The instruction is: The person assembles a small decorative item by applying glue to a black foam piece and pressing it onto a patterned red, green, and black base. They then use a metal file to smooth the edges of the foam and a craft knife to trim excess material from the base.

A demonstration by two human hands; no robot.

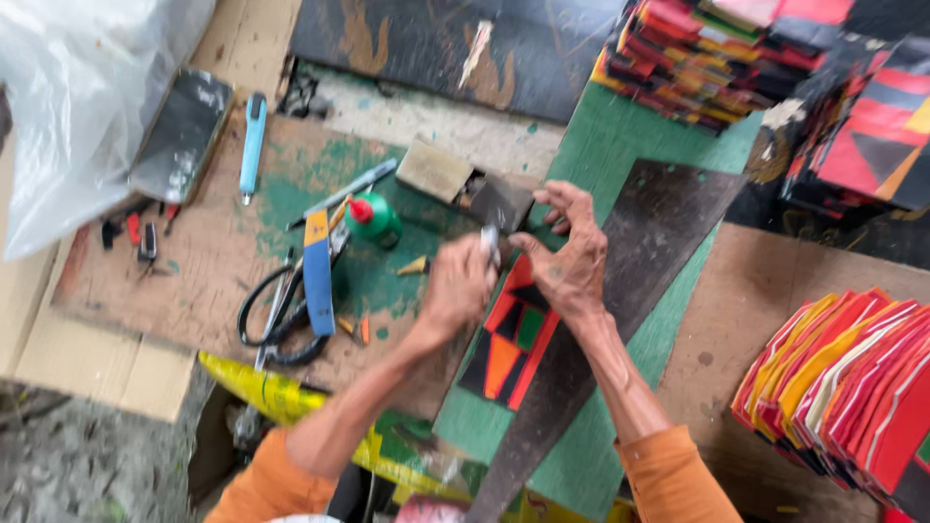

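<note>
Your left hand (455,286) has its grip closed on a small pale tool (491,242), maybe a blade or a brush tip, too blurred for me to say which. It's working at the top edge of the red, black and green patterned piece (511,339). Your right hand (572,257) sits at that same top edge with the fingers spread and curled, thumb close to the tool; I can't tell if it's pinching anything or just steadying. The piece lies flat on the green part of the desk (620,136), partly over a long dark triangular sheet (639,261).

Stuff I'd watch:

- If that tool is a blade, your right thumb is just beside it. 1 slip toward you and it goes into the thumb or across the pattern.
- The piece rests on the dark sheet, not straight on the desk, so pushing hard could make both slide and skew your line.
- The green glue bottle (373,218) stands near your left wrist. Pull your elbow back fast and you could tip it onto the scissors (281,310) and the blue-and-yellow cutter (318,271).
- The finished red and yellow stack (843,387) sits near your right elbow at the desk edge, so a wide swing could knock it off.
</note>
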